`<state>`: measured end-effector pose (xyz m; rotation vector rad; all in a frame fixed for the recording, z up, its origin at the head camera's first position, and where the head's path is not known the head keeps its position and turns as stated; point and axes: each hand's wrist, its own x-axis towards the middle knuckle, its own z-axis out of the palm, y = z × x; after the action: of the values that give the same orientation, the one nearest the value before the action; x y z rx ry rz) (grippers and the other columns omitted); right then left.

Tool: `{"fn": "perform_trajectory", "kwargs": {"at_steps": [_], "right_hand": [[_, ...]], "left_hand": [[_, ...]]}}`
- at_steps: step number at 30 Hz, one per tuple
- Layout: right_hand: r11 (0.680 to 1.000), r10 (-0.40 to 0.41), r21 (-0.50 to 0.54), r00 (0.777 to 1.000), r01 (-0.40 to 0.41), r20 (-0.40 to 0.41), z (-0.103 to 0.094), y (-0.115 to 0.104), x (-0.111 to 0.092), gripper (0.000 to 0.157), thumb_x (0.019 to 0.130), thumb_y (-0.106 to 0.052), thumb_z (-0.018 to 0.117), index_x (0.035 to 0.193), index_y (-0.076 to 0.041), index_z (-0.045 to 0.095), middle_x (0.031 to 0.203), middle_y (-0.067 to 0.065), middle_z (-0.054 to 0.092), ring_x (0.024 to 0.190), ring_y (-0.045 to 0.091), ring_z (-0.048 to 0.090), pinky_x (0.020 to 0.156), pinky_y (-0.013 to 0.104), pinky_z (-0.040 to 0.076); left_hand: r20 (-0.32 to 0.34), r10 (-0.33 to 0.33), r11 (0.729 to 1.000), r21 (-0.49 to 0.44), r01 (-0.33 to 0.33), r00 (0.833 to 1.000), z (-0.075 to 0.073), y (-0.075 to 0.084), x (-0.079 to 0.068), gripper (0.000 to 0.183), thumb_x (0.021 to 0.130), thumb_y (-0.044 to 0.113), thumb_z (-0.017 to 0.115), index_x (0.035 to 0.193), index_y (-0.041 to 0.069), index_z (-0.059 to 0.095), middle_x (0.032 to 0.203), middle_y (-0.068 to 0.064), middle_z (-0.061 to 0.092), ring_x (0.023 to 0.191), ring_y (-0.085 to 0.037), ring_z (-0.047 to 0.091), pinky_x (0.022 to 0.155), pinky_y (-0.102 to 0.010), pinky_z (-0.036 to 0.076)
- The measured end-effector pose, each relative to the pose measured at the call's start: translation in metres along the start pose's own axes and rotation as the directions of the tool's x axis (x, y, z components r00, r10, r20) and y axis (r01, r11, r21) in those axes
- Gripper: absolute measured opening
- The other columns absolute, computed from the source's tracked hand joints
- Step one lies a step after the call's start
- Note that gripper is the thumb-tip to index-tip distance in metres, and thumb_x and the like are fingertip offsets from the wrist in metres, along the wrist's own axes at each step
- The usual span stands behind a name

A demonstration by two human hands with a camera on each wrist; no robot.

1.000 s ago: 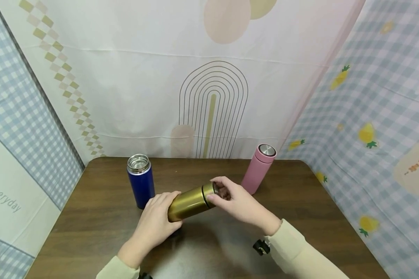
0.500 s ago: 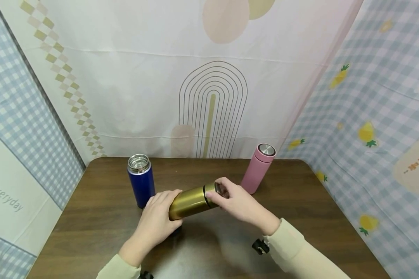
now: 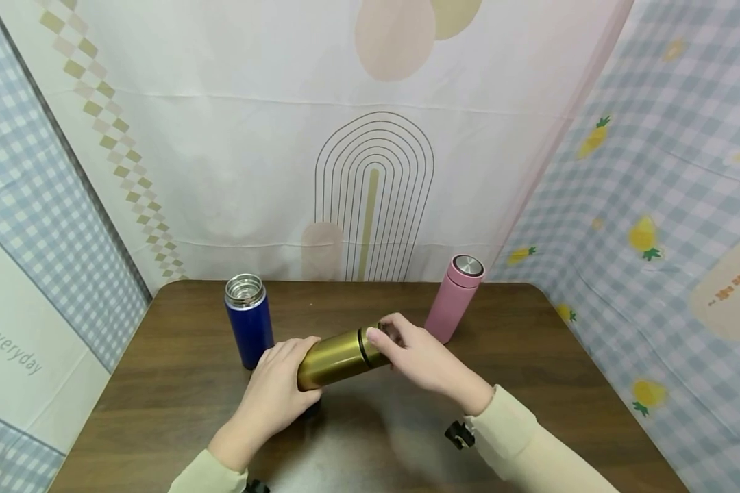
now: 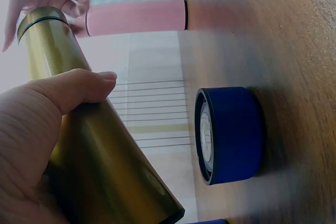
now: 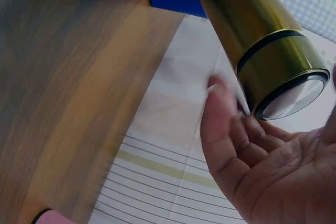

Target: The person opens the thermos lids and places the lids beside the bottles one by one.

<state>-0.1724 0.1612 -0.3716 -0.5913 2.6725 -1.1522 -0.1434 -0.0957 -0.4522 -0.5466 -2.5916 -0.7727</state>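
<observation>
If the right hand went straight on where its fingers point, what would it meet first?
Most likely the gold bottle, at its capped end, right ahead of the right hand; whether any gap separates them is unclear.

And here's the gold flask (image 3: 335,359), a slim metallic cylinder, glossy, highlights running along its side! It's up off the tabletop (image 3: 499,329), tipped well over: in the head view the lid end points between two and three o'clock, the base between eight and nine. The hands have both ends: left hand (image 3: 277,387) wrapped around the lower body, right hand (image 3: 422,359) up at the lid (image 5: 286,72), hiding part of it. And that lid is on, matching gold, a black band (image 5: 287,33) marking the joint! From the right wrist it tilts toward five o'clock, showing off a silvery disc (image 5: 296,98) ringed in black on top. From the left wrist, the lid end leans to eleven.
</observation>
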Motion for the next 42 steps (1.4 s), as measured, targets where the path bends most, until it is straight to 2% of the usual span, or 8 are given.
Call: {"fn": "perform_trajectory", "kwargs": {"at_steps": [4, 10, 15, 19, 22, 28, 35, 42], "right_hand": [[0.998, -0.061, 0.011, 0.997, 0.061, 0.039, -0.0024, 0.0006, -0.0013, 0.048, 0.09, -0.052, 0.062, 0.128, -0.025, 0.049, 0.092, -0.003, 0.061, 0.08, 0.012, 0.061, 0.068, 0.032, 0.052], [0.972, -0.22, 0.099, 0.972, 0.212, 0.077, -0.0045, 0.0024, -0.0024, 0.066, 0.087, -0.032, 0.073, 0.142, -0.033, 0.036, 0.114, -0.004, 0.055, 0.101, 0.011, 0.056, 0.081, 0.03, 0.052], [0.989, -0.136, 0.073, 0.99, 0.132, 0.048, -0.0021, 0.0011, -0.0017, 0.07, 0.086, -0.05, 0.068, 0.143, -0.026, 0.035, 0.115, -0.005, 0.057, 0.101, 0.007, 0.058, 0.084, 0.029, 0.05], [0.999, -0.033, -0.034, 0.999, 0.033, 0.021, -0.0022, -0.0007, -0.0019, 0.057, 0.089, -0.062, 0.055, 0.13, -0.024, 0.049, 0.099, -0.008, 0.062, 0.087, 0.007, 0.061, 0.075, 0.031, 0.05], [0.998, -0.017, -0.067, 1.0, 0.019, 0.024, -0.0033, -0.0002, -0.0025, 0.051, 0.088, -0.063, 0.056, 0.122, -0.025, 0.053, 0.09, -0.007, 0.062, 0.077, 0.009, 0.06, 0.067, 0.032, 0.05], [0.984, -0.172, -0.031, 0.984, 0.173, 0.045, -0.0055, 0.0022, -0.0039, 0.062, 0.084, -0.039, 0.075, 0.135, -0.021, 0.045, 0.101, -0.006, 0.058, 0.088, 0.011, 0.059, 0.073, 0.032, 0.053], [0.96, -0.274, -0.064, 0.962, 0.273, -0.013, -0.0018, 0.0028, -0.0068, 0.066, 0.083, -0.026, 0.078, 0.138, -0.023, 0.042, 0.114, -0.013, 0.052, 0.096, 0.007, 0.057, 0.084, 0.033, 0.05], [0.901, -0.421, -0.132, 0.906, 0.413, -0.039, 0.0027, 0.0024, -0.0067, 0.067, 0.082, -0.019, 0.079, 0.139, -0.018, 0.043, 0.13, -0.012, 0.045, 0.105, 0.006, 0.053, 0.089, 0.033, 0.048]], "left_hand": [[-0.005, -0.001, 1.0, 0.004, 0.001, 1.0, -0.0007, -0.0009, -0.0005, 0.077, 0.058, 0.024, 0.087, 0.129, 0.017, 0.056, 0.111, 0.002, 0.061, 0.1, -0.021, 0.055, 0.09, -0.042, 0.04], [-0.012, -0.012, 1.0, -0.005, 0.012, 1.0, -0.0031, -0.0011, -0.0006, 0.077, 0.058, 0.023, 0.088, 0.128, 0.018, 0.057, 0.11, 0.002, 0.061, 0.1, -0.021, 0.055, 0.089, -0.042, 0.041], [-0.015, 0.0, 1.0, -0.009, 0.0, 1.0, -0.0028, 0.0, -0.0006, 0.076, 0.058, 0.023, 0.086, 0.128, 0.016, 0.057, 0.11, 0.002, 0.061, 0.099, -0.02, 0.055, 0.088, -0.042, 0.041], [-0.03, 0.011, 1.0, -0.007, -0.011, 0.999, -0.0014, -0.0003, -0.0017, 0.077, 0.056, 0.022, 0.087, 0.127, 0.015, 0.058, 0.109, 0.002, 0.062, 0.098, -0.021, 0.056, 0.087, -0.042, 0.041], [-0.036, 0.018, 1.0, -0.003, -0.018, 0.999, -0.0002, -0.0015, -0.0025, 0.078, 0.055, 0.022, 0.089, 0.127, 0.014, 0.059, 0.109, 0.001, 0.062, 0.098, -0.022, 0.056, 0.087, -0.042, 0.042], [-0.012, -0.011, 1.0, -0.015, 0.011, 1.0, -0.0021, -0.0043, -0.0049, 0.078, 0.057, 0.024, 0.089, 0.128, 0.014, 0.058, 0.113, 0.0, 0.062, 0.101, -0.022, 0.056, 0.089, -0.043, 0.041], [-0.001, -0.037, 0.999, -0.036, 0.037, 0.999, -0.0069, -0.005, -0.0048, 0.077, 0.059, 0.025, 0.089, 0.129, 0.015, 0.057, 0.114, 0.0, 0.061, 0.101, -0.022, 0.055, 0.089, -0.043, 0.04], [0.012, -0.058, 0.997, -0.046, 0.058, 0.998, -0.0085, -0.0078, -0.0067, 0.076, 0.06, 0.029, 0.088, 0.128, 0.018, 0.057, 0.114, 0.002, 0.061, 0.102, -0.02, 0.055, 0.09, -0.043, 0.04]]}}
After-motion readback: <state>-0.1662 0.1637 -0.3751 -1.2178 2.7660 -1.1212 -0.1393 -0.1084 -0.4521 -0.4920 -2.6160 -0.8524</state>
